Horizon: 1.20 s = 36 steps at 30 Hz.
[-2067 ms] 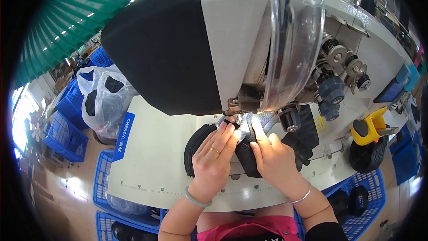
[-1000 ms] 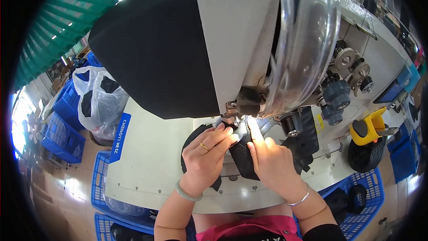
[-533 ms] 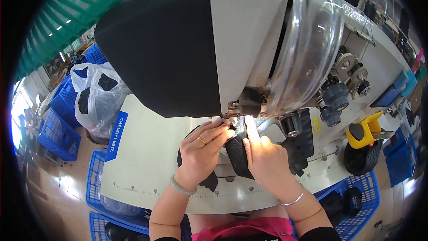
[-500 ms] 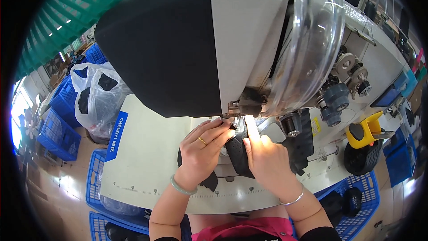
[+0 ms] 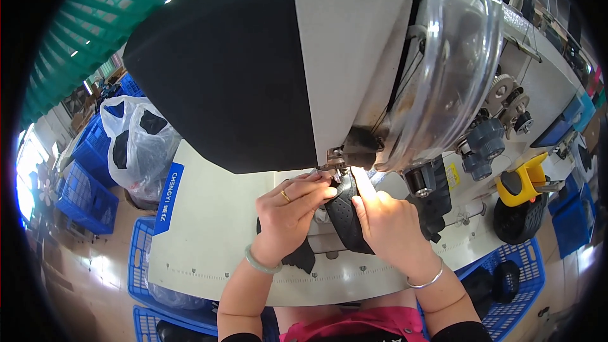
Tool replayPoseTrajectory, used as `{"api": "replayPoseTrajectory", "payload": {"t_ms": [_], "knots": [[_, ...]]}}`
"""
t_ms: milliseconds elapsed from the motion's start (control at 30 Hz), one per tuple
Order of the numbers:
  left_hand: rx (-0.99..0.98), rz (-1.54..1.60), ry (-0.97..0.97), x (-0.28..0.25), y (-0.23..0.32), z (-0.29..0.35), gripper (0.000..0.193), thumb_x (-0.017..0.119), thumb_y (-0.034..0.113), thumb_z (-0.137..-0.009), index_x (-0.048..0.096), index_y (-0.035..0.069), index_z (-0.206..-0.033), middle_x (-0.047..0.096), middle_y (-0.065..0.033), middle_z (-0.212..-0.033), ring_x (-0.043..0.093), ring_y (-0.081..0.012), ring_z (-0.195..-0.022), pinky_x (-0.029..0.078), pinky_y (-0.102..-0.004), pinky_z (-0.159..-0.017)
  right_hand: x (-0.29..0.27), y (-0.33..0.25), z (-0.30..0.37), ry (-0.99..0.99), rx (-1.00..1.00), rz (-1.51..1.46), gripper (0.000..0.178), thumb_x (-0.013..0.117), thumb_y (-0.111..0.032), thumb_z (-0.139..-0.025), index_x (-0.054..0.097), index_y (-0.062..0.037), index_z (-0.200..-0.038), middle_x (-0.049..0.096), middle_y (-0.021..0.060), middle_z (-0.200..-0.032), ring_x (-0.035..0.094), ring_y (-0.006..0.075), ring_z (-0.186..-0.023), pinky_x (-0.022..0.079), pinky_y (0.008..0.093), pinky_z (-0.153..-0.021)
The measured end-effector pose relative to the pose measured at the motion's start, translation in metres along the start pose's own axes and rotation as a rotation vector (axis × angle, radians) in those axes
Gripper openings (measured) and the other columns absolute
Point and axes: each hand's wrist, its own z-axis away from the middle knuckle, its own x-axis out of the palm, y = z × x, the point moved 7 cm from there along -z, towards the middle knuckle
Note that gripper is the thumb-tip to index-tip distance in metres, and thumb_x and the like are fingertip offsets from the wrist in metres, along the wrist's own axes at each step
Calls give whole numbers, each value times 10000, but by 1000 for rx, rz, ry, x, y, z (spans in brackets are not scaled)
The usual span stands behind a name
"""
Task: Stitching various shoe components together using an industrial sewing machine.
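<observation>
Black perforated piece (image 5: 347, 214) now shows nearer the presser foot (image 5: 339, 174) than before.

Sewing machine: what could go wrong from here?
Both hands, left and right, have fingers close to the metal foot of the sewing machine; a slip might pinch or prick one. The dotted black piece lies between the hands, so uneven guiding could skew it.
</observation>
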Motion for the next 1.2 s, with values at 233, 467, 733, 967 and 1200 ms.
{"api": "replayPoseTrajectory", "payload": {"t_ms": [233,467,733,967,1200], "knots": [[148,-64,-42,-1,7,-3,291,673,-115,-654,737,30,-899,710,-63,-937,702,-254,-938,589,-334,-867,0,1,0,12,-9,-18,253,590,-231,-940,647,-74,-749,553,129,-502,577,306,-429,455,380,-401],[165,-133,-60,0,10,-6,297,673,-110,-647,731,30,-903,708,-51,-924,698,-242,-905,598,-301,-756,3,10,-2,20,-62,-14,275,585,-258,-942,671,-104,-732,538,109,-474,562,299,-406,448,376,-389],[-48,-13,-55,3,-3,-6,189,703,-72,-741,728,20,-905,710,-91,-912,706,-250,-876,595,-296,-747,10,11,-5,-253,-14,98,421,586,-229,-942,546,-36,-1315,620,145,-707,630,336,-616,527,428,-581],[-134,74,12,3,-12,-1,172,708,-64,-757,730,13,-909,713,-103,-918,709,-244,-874,595,-293,-764,10,13,-5,-206,-74,14,441,598,-229,-937,537,-24,-1323,600,147,-679,618,336,-589,512,424,-558],[104,-56,-67,1,5,-9,237,685,-89,-684,726,16,-893,697,-74,-908,704,-256,-894,596,-334,-812,6,8,-8,-244,-43,80,412,597,-226,-938,562,-25,-1295,595,145,-663,615,337,-580,513,422,-553]]}}
